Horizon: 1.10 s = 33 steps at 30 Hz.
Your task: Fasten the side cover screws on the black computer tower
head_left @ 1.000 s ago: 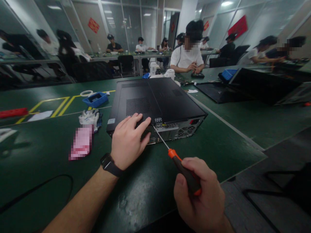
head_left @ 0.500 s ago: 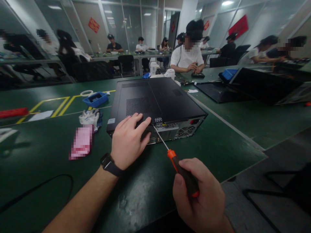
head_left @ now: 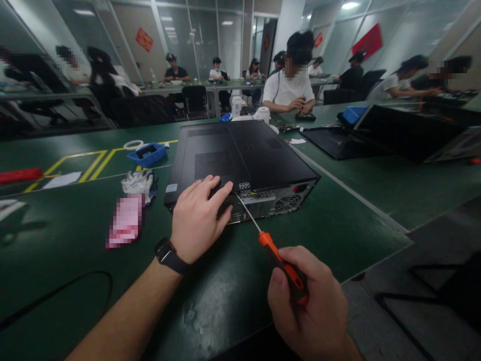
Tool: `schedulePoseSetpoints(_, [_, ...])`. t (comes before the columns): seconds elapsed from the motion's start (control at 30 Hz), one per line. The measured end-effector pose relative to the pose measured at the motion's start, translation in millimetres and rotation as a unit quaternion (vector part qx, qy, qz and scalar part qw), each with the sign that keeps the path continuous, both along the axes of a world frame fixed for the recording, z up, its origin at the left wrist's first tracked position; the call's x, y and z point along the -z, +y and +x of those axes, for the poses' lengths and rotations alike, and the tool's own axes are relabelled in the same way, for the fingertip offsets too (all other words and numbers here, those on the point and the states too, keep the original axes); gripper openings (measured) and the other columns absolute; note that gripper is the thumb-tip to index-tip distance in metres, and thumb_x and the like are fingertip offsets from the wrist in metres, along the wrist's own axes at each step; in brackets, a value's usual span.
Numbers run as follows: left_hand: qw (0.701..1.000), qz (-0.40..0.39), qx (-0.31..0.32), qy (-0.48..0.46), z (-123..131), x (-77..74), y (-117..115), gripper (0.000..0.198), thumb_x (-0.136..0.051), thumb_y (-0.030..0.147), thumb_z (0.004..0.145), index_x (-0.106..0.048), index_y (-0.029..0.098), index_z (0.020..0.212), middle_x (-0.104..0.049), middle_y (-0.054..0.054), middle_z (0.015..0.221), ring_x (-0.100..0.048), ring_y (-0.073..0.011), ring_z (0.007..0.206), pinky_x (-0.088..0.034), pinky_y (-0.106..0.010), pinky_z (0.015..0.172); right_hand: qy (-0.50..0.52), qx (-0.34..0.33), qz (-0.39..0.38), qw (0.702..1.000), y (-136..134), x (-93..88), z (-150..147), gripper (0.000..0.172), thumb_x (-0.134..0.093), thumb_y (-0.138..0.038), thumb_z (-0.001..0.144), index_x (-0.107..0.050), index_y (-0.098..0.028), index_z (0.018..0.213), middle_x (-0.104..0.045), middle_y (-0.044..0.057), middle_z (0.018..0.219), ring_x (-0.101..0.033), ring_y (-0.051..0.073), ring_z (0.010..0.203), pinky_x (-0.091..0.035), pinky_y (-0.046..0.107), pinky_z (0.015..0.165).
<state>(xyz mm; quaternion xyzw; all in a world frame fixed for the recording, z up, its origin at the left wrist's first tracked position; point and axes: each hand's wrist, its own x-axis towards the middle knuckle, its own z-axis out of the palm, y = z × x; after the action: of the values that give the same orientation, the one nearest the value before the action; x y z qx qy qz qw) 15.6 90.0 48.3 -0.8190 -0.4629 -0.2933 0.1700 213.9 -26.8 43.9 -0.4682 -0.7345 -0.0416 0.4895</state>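
A black computer case [head_left: 259, 150] lies on its side on the green table, its metal rear panel with a fan grille facing me. My left hand [head_left: 201, 215] rests on the near left edge of the case, fingers spread over the top and thumb by the rear panel. My right hand [head_left: 311, 301] is wrapped round the orange and black handle of a screwdriver [head_left: 266, 240]. The thin shaft slants up and left, its tip at the upper edge of the rear panel beside my left fingertips. What the tip touches is too small to make out.
To the left lie a blue bin [head_left: 148, 154], work gloves [head_left: 139, 183] and a pink packet [head_left: 126, 220]. A second black case [head_left: 409, 133] stands at the right beside a black panel [head_left: 340, 143]. A co-worker [head_left: 289, 87] sits across the table.
The screwdriver handle has turned about its axis, showing more orange on its upper side. My left hand stays on the case, and the tip stays at the panel edge.
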Motion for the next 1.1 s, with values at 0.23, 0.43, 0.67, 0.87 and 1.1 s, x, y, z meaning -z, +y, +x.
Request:
schedulePoseSetpoints(0.23, [1.0,0.003,0.001,-0.002,0.2,0.1,-0.4,0.042,-0.063,0.029,0.092,-0.065,0.02,0.133,-0.066,-0.014,0.137,-0.06,-0.0311,0.131,-0.047,-0.05,0.113,0.02,0.002,-0.013,1.0,-1.4,-0.7,0.3,0.022,-0.055,-0.024,0.094,-0.052,-0.019,0.115,-0.065,0.0,0.082,-0.063,0.012,0.063,-0.051,0.025,0.056])
schedulePoseSetpoints(0.43, [1.0,0.004,0.002,-0.001,0.2,0.1,-0.6,0.042,-0.063,0.029,0.092,-0.065,0.02,0.133,-0.066,-0.014,0.137,-0.06,-0.0311,0.131,-0.047,-0.049,0.113,0.011,0.001,0.005,1.0,0.7,-0.9,-2.0,0.018,-0.056,-0.02,0.091,-0.053,-0.019,0.109,-0.066,0.001,0.084,-0.066,0.013,0.072,-0.053,0.025,0.062])
schedulePoseSetpoints(0.67, [1.0,-0.001,-0.003,0.003,0.5,-0.5,-0.2,0.042,-0.062,0.03,0.093,-0.064,0.02,0.134,-0.065,-0.013,0.137,-0.059,-0.0304,0.132,-0.046,-0.048,0.114,0.01,0.026,-0.01,1.0,-1.8,-4.1,-1.3,0.014,-0.052,-0.023,0.097,-0.054,-0.02,0.11,-0.066,-0.002,0.079,-0.063,0.011,0.062,-0.051,0.023,0.057])
schedulePoseSetpoints(0.87, [1.0,0.005,0.001,0.006,0.9,-0.5,-0.6,0.042,-0.062,0.03,0.093,-0.064,0.02,0.134,-0.066,-0.014,0.136,-0.06,-0.0308,0.131,-0.047,-0.05,0.113,0.024,-0.017,0.011,1.0,1.2,-2.0,-1.8,0.024,-0.056,-0.017,0.088,-0.051,-0.018,0.112,-0.065,0.002,0.088,-0.066,0.013,0.074,-0.053,0.026,0.064])
schedulePoseSetpoints(1.1, [1.0,0.0,-0.001,0.001,0.8,0.0,-1.0,0.042,-0.062,0.029,0.093,-0.064,0.02,0.134,-0.065,-0.014,0.138,-0.06,-0.0308,0.132,-0.047,-0.049,0.113,0.008,0.005,-0.001,1.0,-0.4,-2.6,-0.5,0.015,-0.052,-0.021,0.097,-0.054,-0.019,0.112,-0.062,-0.003,0.076,-0.06,0.01,0.059,-0.048,0.024,0.055])
